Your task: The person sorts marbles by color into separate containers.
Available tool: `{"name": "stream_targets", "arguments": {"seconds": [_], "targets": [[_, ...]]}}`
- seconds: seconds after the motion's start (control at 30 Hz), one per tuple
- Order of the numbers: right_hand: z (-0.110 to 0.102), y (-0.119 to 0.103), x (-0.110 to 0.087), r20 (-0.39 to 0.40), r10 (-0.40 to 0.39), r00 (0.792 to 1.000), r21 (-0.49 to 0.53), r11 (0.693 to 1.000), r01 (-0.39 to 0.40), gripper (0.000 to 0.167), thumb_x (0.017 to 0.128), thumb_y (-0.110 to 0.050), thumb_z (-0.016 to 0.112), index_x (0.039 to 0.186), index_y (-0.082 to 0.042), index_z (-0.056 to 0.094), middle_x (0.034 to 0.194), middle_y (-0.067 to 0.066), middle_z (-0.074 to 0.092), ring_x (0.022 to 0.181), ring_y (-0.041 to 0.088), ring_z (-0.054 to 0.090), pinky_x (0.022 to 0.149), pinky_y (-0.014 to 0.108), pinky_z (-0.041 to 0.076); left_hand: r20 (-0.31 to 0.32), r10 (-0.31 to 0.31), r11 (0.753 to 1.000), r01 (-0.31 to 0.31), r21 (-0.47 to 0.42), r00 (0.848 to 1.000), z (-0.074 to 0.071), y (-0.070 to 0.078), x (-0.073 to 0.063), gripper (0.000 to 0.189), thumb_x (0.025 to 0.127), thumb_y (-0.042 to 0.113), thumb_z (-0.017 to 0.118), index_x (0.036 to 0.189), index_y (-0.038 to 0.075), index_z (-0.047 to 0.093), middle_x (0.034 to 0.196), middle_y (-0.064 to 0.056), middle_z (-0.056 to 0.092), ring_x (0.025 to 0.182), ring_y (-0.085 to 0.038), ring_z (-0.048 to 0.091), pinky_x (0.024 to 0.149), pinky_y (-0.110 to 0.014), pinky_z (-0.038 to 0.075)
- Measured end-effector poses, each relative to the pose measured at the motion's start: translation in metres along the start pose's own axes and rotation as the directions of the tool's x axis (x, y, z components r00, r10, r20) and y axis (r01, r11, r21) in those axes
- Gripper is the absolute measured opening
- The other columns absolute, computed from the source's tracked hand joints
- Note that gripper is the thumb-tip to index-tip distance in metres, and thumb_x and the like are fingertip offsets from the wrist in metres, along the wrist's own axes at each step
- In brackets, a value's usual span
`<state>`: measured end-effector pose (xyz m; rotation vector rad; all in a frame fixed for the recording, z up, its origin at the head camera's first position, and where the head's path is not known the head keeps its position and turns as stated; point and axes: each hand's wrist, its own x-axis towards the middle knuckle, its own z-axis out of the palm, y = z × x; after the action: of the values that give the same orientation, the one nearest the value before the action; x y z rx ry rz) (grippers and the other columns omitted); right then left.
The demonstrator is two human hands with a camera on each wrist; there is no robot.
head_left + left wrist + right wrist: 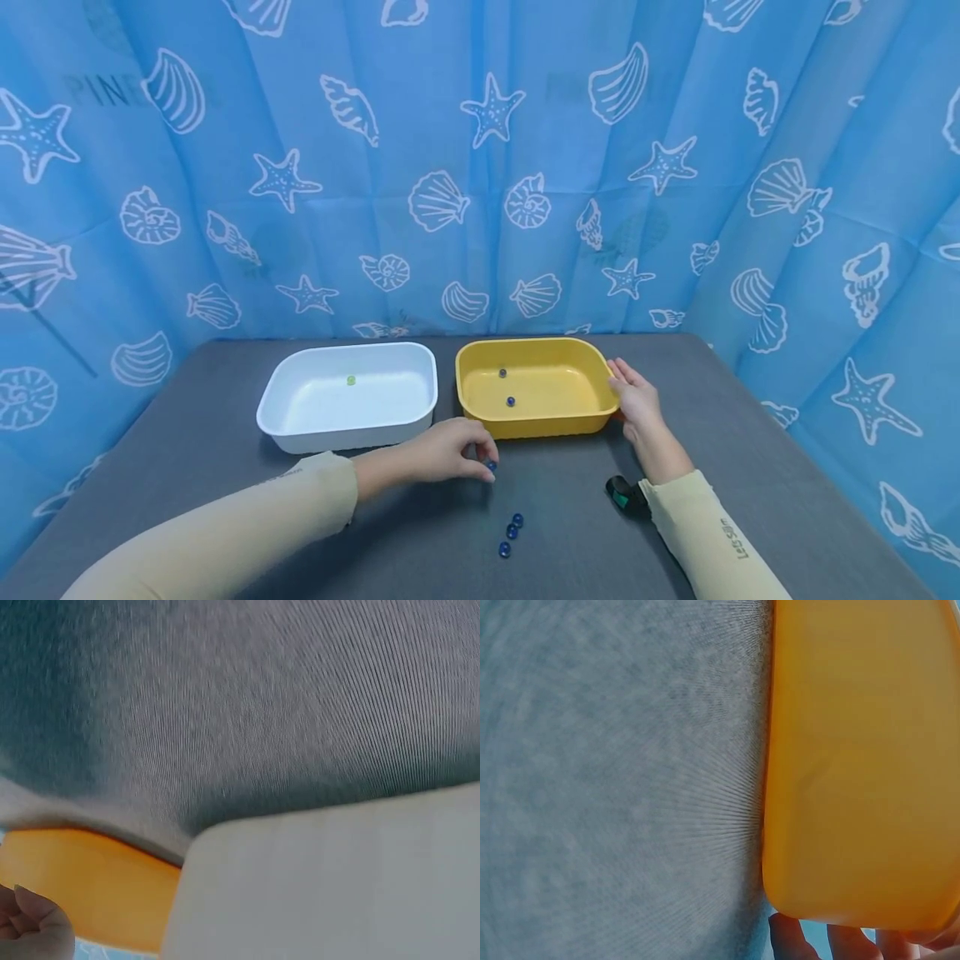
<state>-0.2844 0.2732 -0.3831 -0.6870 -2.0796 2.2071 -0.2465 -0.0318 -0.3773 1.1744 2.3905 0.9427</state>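
Note:
In the head view my left hand pinches a small blue marble between thumb and fingers, just in front of the yellow bin. In the left wrist view, part of that hand shows at the lower left corner; the marble is hidden there. My right hand holds the yellow bin by its right end. Its fingers press against the bin's end wall in the right wrist view. Two dark marbles, one a blue marble, lie inside the yellow bin.
Left of the yellow bin stands a white bin with a small green marble inside. Three blue marbles lie in a short row on the grey tablecloth. A black strap is by the right wrist. Blue curtain hangs behind.

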Motion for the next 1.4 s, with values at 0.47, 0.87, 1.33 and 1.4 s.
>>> {"name": "stream_targets", "arguments": {"seconds": [0.47,0.87,1.33,1.4], "targets": [[-0.001,0.003,0.0,0.017,-0.002,1.0,0.002,1.0,0.002,0.052,0.107,-0.014,0.036,0.156,-0.016,0.019,0.157,0.001,0.025,0.144,0.017,0.024,0.112,0.037,0.028,-0.346,-0.185,0.982,0.163,-0.09,0.92,-0.02,0.007,0.02,0.019,0.087,0.017,0.075,0.1,0.005,0.071,0.085,0.002,0.059,0.074,-0.014,0.05,0.063,-0.025,0.045],[-0.002,0.005,0.002,-0.003,-0.011,1.0,-0.003,1.0,0.011,0.052,0.106,-0.013,0.036,0.156,-0.015,0.02,0.157,0.002,0.026,0.144,0.018,0.024,0.112,0.038,0.026,-0.432,-0.311,0.946,0.23,-0.229,0.847,-0.019,-0.007,0.058,0.021,0.087,0.01,0.074,0.104,-0.001,0.069,0.084,-0.004,0.059,0.076,-0.017,0.052,0.061,-0.025,0.044],[-0.002,0.003,-0.001,0.025,-0.022,0.999,-0.008,1.0,0.022,0.052,0.106,-0.013,0.036,0.156,-0.015,0.018,0.157,0.001,0.025,0.144,0.018,0.023,0.113,0.038,0.027,-0.399,-0.428,0.882,0.472,0.014,0.811,-0.009,-0.014,0.106,0.016,0.087,0.019,0.075,0.102,0.015,0.073,0.085,0.003,0.06,0.075,-0.014,0.053,0.063,-0.027,0.044],[-0.001,0.003,-0.001,0.03,-0.02,0.999,-0.006,1.0,0.021,0.053,0.106,-0.014,0.036,0.156,-0.015,0.018,0.157,0.001,0.025,0.144,0.018,0.023,0.113,0.038,0.027,-0.399,-0.447,0.875,0.485,-0.006,0.801,-0.008,-0.016,0.11,0.016,0.087,0.021,0.075,0.102,0.017,0.074,0.09,0.003,0.063,0.077,-0.014,0.055,0.064,-0.027,0.045]]}}
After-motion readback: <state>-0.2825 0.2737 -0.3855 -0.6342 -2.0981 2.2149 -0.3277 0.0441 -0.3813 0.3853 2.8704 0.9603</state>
